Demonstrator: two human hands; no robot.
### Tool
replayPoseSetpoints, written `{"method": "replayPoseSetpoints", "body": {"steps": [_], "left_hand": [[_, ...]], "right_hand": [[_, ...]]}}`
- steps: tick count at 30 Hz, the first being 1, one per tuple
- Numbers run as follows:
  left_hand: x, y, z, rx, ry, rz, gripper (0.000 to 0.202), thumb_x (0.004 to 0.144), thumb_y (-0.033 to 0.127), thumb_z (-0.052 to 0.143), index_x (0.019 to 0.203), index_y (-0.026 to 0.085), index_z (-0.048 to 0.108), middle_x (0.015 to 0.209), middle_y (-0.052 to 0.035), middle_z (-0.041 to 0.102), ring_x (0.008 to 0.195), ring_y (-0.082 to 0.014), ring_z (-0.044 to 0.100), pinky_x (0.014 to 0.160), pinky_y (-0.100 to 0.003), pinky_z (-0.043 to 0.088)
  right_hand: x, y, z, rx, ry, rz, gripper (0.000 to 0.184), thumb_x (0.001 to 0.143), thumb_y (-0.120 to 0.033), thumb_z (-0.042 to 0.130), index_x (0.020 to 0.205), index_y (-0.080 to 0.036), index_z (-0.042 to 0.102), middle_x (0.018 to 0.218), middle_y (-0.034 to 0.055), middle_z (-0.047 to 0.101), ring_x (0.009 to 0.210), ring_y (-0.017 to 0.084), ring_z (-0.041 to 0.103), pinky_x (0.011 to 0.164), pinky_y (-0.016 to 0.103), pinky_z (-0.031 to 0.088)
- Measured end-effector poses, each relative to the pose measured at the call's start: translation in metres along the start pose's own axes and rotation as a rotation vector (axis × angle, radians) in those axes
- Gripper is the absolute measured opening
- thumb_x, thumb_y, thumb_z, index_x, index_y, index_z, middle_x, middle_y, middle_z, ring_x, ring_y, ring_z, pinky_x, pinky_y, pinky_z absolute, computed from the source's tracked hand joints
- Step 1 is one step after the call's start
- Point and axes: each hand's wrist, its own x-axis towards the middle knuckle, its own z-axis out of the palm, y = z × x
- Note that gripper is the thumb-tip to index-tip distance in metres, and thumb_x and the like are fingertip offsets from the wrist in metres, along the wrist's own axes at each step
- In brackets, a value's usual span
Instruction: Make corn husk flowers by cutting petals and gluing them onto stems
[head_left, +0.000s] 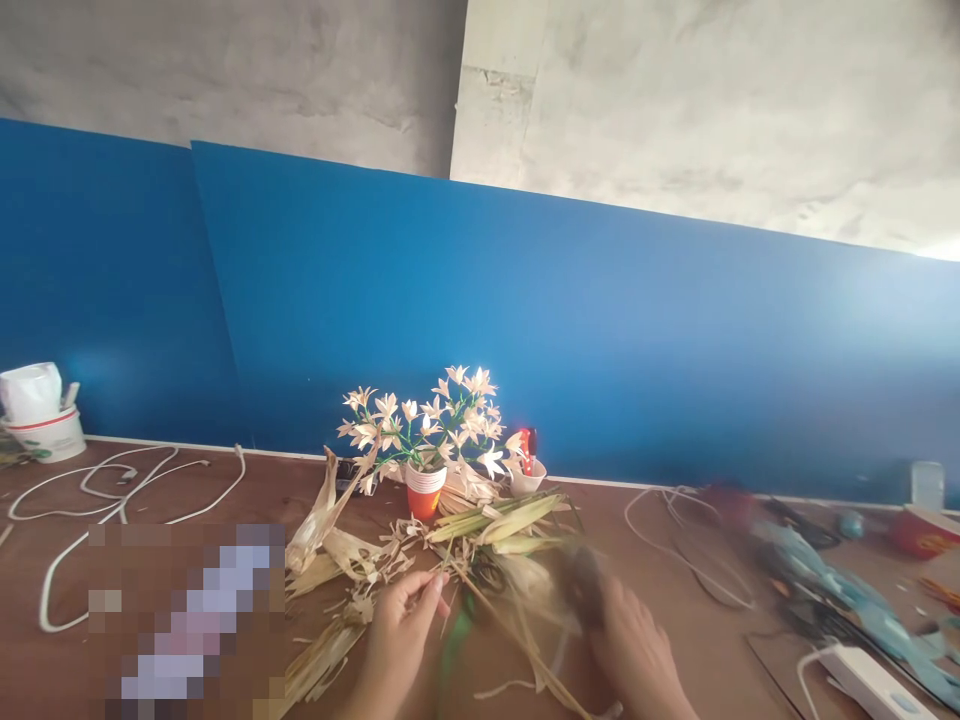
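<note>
My left hand (409,625) is closed in a pinch, thumb against forefinger, above the corn husks. Whatever lies between those fingertips is too small to make out. My right hand (634,645) is smeared by motion, with its fingers at a dark object (583,585) too blurred to name. Green and straw-coloured corn husks (517,520) lie in a heap in front of both hands, with thin strips scattered among them. Behind the heap stands a red-and-white paper cup (426,492) holding pale husk flowers (465,415) on green stems.
A small white cup (527,478) with a red item stands behind the husks. White cables (112,500) coil at the left, near a white tub (46,437). At the right lie a white power strip (877,680) and a red bowl (926,532). A blue partition (525,300) closes the back.
</note>
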Motion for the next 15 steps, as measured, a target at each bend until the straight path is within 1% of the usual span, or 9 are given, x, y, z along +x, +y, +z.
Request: {"method": "replayPoseSetpoints", "body": {"steps": [1, 3, 5, 7, 9, 10, 11, 12, 15], "left_hand": [[0.000, 0.001, -0.001, 0.005, 0.004, 0.001, 0.054, 0.077, 0.066, 0.048, 0.073, 0.017, 0.071, 0.058, -0.0033, 0.066, 0.060, -0.0214, 0.062, 0.062, -0.030, 0.049], [-0.001, 0.003, -0.003, 0.012, 0.004, 0.008, 0.052, 0.078, 0.064, 0.049, 0.074, 0.017, 0.071, 0.057, -0.0029, 0.066, 0.058, -0.0208, 0.061, 0.060, -0.029, 0.049], [-0.001, 0.005, -0.005, 0.022, 0.002, 0.041, 0.050, 0.080, 0.061, 0.049, 0.074, 0.017, 0.071, 0.059, -0.0036, 0.066, 0.059, -0.0211, 0.062, 0.060, -0.029, 0.050], [-0.001, 0.006, -0.005, 0.042, 0.013, 0.097, 0.047, 0.081, 0.059, 0.049, 0.074, 0.018, 0.071, 0.063, -0.0055, 0.067, 0.064, -0.0221, 0.063, 0.060, -0.029, 0.050], [-0.001, 0.005, -0.006, 0.079, 0.027, 0.151, 0.044, 0.083, 0.055, 0.049, 0.075, 0.018, 0.072, 0.067, -0.0070, 0.067, 0.068, -0.0228, 0.064, 0.062, -0.029, 0.050], [-0.002, 0.005, -0.006, 0.098, 0.030, 0.174, 0.043, 0.084, 0.054, 0.049, 0.075, 0.019, 0.072, 0.068, -0.0072, 0.068, 0.070, -0.0229, 0.063, 0.063, -0.029, 0.050], [-0.002, 0.005, -0.006, 0.112, 0.030, 0.192, 0.042, 0.085, 0.052, 0.048, 0.076, 0.019, 0.072, 0.069, -0.0071, 0.067, 0.071, -0.0228, 0.063, 0.065, -0.029, 0.049], [-0.002, 0.005, -0.007, 0.120, 0.026, 0.205, 0.041, 0.086, 0.051, 0.047, 0.076, 0.020, 0.071, 0.070, -0.0069, 0.067, 0.072, -0.0226, 0.063, 0.067, -0.029, 0.049], [-0.001, 0.005, -0.007, 0.096, 0.018, 0.200, 0.042, 0.087, 0.051, 0.045, 0.076, 0.019, 0.070, 0.069, -0.0062, 0.066, 0.070, -0.0217, 0.062, 0.066, -0.029, 0.048]], "right_hand": [[0.002, 0.001, 0.000, 0.024, 0.022, -0.010, 0.032, 0.076, -0.007, 0.043, 0.104, -0.016, 0.057, 0.101, 0.0160, 0.066, 0.100, 0.032, 0.062, 0.078, 0.038, 0.044], [0.006, 0.003, -0.005, 0.146, 0.069, 0.025, 0.022, 0.077, -0.015, 0.045, 0.095, -0.018, 0.058, 0.094, 0.0132, 0.068, 0.091, 0.030, 0.064, 0.071, 0.034, 0.045], [0.009, -0.001, -0.016, 0.391, 0.109, 0.041, 0.018, 0.077, -0.027, 0.050, 0.091, -0.021, 0.059, 0.083, 0.0081, 0.070, 0.078, 0.027, 0.066, 0.064, 0.031, 0.046], [0.006, -0.013, -0.026, 0.693, 0.119, -0.037, 0.022, 0.074, -0.036, 0.054, 0.088, -0.022, 0.063, 0.069, 0.0033, 0.069, 0.066, 0.023, 0.064, 0.059, 0.028, 0.045], [0.000, -0.032, -0.031, 0.926, 0.052, -0.118, 0.025, 0.071, -0.041, 0.056, 0.077, -0.019, 0.066, 0.060, 0.0031, 0.066, 0.059, 0.021, 0.061, 0.056, 0.028, 0.045], [-0.004, -0.043, -0.031, 0.994, -0.001, -0.152, 0.027, 0.069, -0.042, 0.060, 0.076, -0.018, 0.068, 0.062, 0.0043, 0.067, 0.060, 0.022, 0.061, 0.056, 0.028, 0.046], [-0.008, -0.054, -0.029, 1.051, -0.067, -0.198, 0.029, 0.067, -0.042, 0.063, 0.081, -0.018, 0.071, 0.070, 0.0057, 0.070, 0.066, 0.023, 0.063, 0.059, 0.028, 0.048], [-0.011, -0.065, -0.025, 1.096, -0.125, -0.229, 0.031, 0.066, -0.041, 0.066, 0.086, -0.018, 0.072, 0.077, 0.0067, 0.072, 0.071, 0.024, 0.064, 0.061, 0.029, 0.049], [-0.012, -0.094, -0.007, 1.168, -0.171, -0.297, 0.031, 0.063, -0.040, 0.071, 0.083, -0.016, 0.075, 0.070, 0.0054, 0.070, 0.064, 0.023, 0.062, 0.060, 0.031, 0.049]]}}
